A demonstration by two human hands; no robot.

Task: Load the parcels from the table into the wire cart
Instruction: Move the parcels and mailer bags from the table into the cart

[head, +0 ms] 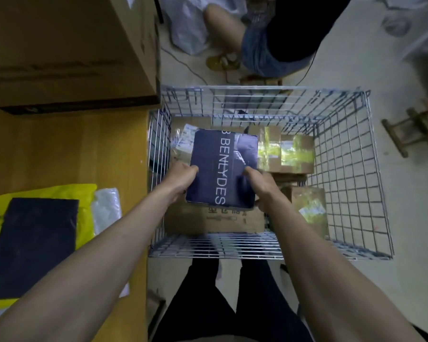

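Observation:
A flat dark blue parcel (223,166) with white lettering hangs inside the wire cart (351,174), above the boxes in it. My left hand (181,176) grips its near left edge and my right hand (260,185) grips its near right edge. Under it lie several cardboard boxes: a taped one (289,151) at the far right, one (309,206) at the near right and a printed one (223,219) at the near side. On the yellow table (84,149) to the left lies a dark flat parcel (32,245) on a yellow bag (59,192), beside a white bag (106,208).
A large cardboard box (67,45) stands at the back of the table, next to the cart's far left corner. A person (269,38) crouches on the floor beyond the cart. A small wooden stool (415,129) stands to the cart's right. My legs (227,304) are against the cart's near side.

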